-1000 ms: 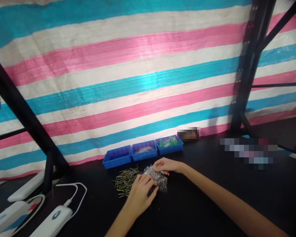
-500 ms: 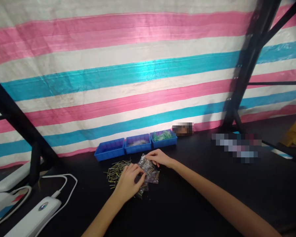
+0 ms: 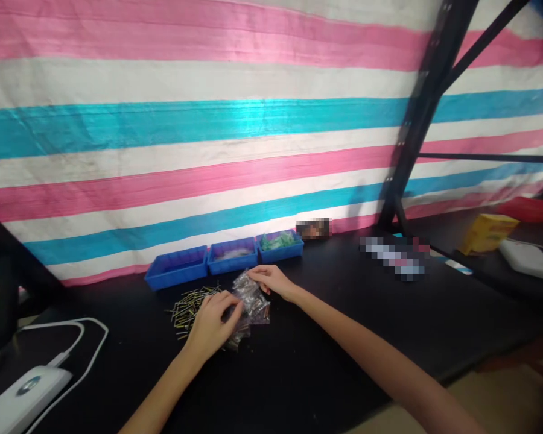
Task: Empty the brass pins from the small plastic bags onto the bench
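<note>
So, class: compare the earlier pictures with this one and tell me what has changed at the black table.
The view has swung right, so everything sits further left in the picture and a yellow box has come into sight. Both hands kept their hold: the left hand and the right hand still grip the clear plastic bags. The pile of brass pins and three blue plastic trays stayed put.

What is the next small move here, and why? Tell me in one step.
Probably lift one clear packet free with the right hand, since its fingers already pinch the top of the pile of small clear packets, while the left hand presses on the pile's near side. The loose pins lie just left on the black table.
</note>
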### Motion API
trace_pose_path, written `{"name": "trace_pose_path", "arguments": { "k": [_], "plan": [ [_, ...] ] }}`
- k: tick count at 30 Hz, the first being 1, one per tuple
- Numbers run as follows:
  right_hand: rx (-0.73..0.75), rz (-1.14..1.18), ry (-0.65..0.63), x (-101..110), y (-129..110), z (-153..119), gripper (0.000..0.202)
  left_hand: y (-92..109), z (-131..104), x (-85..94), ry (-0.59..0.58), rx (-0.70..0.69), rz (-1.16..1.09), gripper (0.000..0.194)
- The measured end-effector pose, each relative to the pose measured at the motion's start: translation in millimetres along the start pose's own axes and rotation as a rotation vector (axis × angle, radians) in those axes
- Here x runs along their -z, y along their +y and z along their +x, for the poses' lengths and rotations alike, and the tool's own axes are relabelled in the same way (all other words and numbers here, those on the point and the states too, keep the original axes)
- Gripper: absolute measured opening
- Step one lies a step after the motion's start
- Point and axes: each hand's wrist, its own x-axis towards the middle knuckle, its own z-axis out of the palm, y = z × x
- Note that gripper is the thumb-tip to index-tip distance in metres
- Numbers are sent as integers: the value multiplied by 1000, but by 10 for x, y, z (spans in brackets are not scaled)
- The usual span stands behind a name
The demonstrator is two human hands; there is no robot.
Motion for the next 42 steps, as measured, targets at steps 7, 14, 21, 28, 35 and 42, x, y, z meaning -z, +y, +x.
{"name": "trace_pose_path", "arguments": {
  "k": [7, 14, 21, 28, 35, 42],
  "plan": [
    [86, -36, 297, -75, 25, -47, 35, -21, 0, -4, 100, 83, -19, 22],
    [97, -52, 235, -126, -36, -72, 34, 56, -15, -25, 96, 96, -15, 15],
    [172, -110, 311, -123, 13, -57, 28, 72, -25, -32, 106, 126, -6, 13],
    [167, -129, 336, -117, 41, -47, 31, 48, -15, -44, 83, 122, -8, 14],
    [269, -232, 464, -109, 7, -88, 21, 22, -23, -17, 113, 138, -17, 15],
    [195, -24, 176, -225, -97, -173, 27, -6, -25, -43, 164, 178, -58, 28]
  ]
}}
